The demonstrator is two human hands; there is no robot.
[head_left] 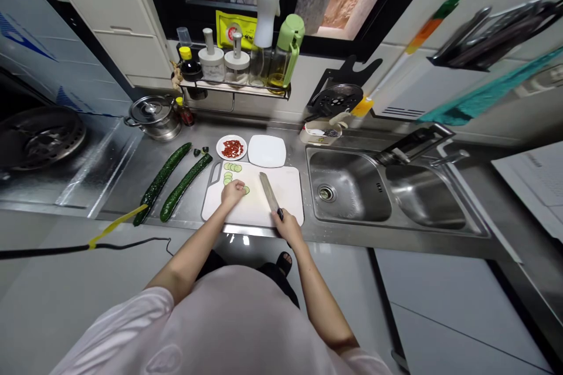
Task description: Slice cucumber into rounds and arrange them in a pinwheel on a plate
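Observation:
My left hand is over the white cutting board, its fingers curled together on a cucumber slice that shows at the fingertips. More thin cucumber slices lie overlapped in rows near the board's upper left corner. The handle of a kitchen knife is wrapped in my right hand at the board's lower right. Its blade points away from me, angled to the left over the board. Left of the board, two long cucumbers rest on the steel counter, with small dark cut ends beside them.
Behind the board sit a plate of chopped red pieces and a white square plate. A double sink is to the right. A lidded pot stands back left, below a rack of bottles and jars.

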